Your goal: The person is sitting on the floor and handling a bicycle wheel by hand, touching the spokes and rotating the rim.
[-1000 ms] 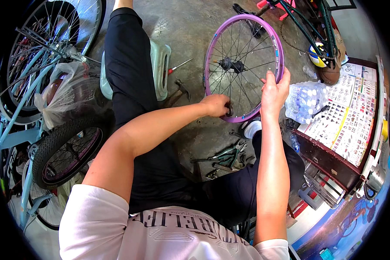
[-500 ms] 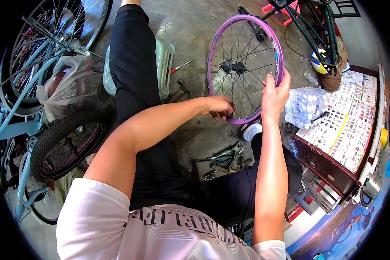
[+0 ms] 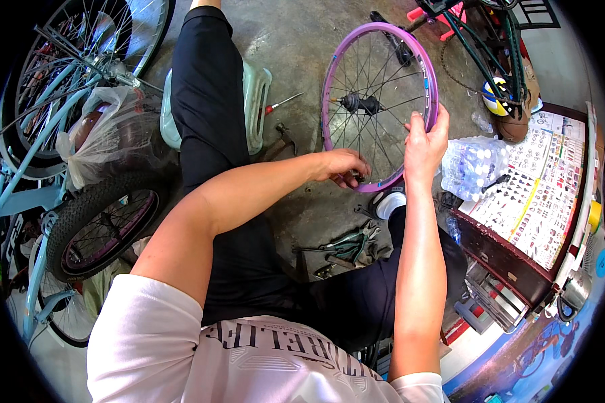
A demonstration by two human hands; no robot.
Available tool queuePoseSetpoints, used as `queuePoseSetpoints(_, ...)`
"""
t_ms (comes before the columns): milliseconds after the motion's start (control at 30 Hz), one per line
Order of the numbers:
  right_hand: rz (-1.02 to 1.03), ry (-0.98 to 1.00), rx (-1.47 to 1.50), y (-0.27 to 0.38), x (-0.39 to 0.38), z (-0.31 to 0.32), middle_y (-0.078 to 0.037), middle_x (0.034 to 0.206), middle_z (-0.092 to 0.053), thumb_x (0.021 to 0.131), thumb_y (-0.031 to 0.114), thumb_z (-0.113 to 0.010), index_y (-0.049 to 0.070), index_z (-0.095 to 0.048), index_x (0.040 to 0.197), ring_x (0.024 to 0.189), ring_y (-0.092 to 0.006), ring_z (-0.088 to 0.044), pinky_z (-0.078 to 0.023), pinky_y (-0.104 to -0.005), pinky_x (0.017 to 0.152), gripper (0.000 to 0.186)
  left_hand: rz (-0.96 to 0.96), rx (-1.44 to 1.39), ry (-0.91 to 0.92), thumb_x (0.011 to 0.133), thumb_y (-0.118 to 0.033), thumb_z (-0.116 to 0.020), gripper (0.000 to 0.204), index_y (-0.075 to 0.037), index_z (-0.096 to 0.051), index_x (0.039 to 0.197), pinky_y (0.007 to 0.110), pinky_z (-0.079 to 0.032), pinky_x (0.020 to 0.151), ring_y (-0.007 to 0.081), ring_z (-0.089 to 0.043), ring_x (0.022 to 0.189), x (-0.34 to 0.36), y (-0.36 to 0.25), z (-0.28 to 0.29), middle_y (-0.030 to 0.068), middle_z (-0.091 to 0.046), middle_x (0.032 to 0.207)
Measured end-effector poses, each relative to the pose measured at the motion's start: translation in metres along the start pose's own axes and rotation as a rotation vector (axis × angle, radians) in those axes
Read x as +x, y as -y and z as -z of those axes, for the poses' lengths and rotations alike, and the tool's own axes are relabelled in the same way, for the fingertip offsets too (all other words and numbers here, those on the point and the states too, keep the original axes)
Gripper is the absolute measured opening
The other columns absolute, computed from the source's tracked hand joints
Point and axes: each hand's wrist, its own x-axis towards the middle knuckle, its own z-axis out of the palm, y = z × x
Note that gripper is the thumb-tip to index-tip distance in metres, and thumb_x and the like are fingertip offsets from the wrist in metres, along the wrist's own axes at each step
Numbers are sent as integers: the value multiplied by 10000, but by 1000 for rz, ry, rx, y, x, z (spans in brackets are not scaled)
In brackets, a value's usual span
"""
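Right fingers [image 3: 441,122] clasp the purple rim [image 3: 433,74]; left fingers [image 3: 355,162] half-curl (hold unclear) at its bottom.

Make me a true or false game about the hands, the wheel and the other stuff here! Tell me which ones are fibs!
1. The right hand holds a bright purple rim. True.
2. The left hand is at the top of that rim. False: it is at the lower edge.
3. A screwdriver with a red handle lies on the floor. True.
4. A knobbly black tyre is on the held rim. False: it is on another wheel, at the picture's left.
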Motion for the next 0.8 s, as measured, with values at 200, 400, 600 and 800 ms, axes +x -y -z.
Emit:
queuePoseSetpoints(200,-92,-22,45,7,-1,-2,-119,912,-696,931,144,-658,-18,-587,1300,809,-211,-667,-527,-371,783,409,-81,105,-73,913,-209,-726,186,-117,-704,1073,270,-466,565,81,-632,690,9,12,3,-44,-668,860)
queuePoseSetpoints(400,-140,-46,64,3,2,-2,-109,886,-694,913,152,-661,-14,-597,1291,797,-199,-662,-525,-362,774,418,-118,200,-186,881,-173,-741,263,-57,-705,1115,282,-464,564,110,-645,692,2,8,-5,12,-699,907)
queuePoseSetpoints(600,-98,-59,-18,-2,4,-1,-121,903,-702,908,171,-668,-10,-615,1277,815,-223,-674,-530,-375,805,414,-204,321,-223,882,-143,-715,343,7,-686,1189,330,-532,633,153,-702,757,-3,11,-4,77,-734,999)
queuePoseSetpoints(800,-74,-59,-23,0,5,-2,-129,918,-710,909,179,-673,-9,-622,1272,826,-229,-678,-530,-377,821,411,-351,790,-447,868,-106,-669,329,-84,-755,1185,414,-584,795,283,-749,842,3,25,0,154,-771,957)
